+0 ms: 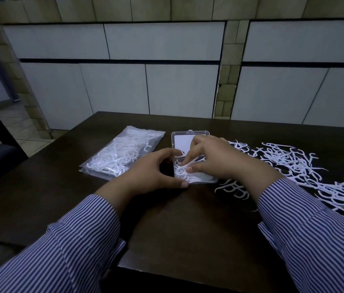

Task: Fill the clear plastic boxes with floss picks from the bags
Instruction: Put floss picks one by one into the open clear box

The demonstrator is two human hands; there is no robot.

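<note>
Left hand [156, 169] curls its grip around the clear box [190, 157]; right hand [213, 159] pinches floss picks [184, 166] inside.

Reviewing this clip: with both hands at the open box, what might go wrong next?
1. The small clear plastic box already looks heaped; picks pressed in by the right hand may spill or block the hinged lid.
2. The left hand only braces one side, so the box might slide.
3. The loose white floss picks reach the dark table's right edge; the sleeve may sweep some off.
</note>
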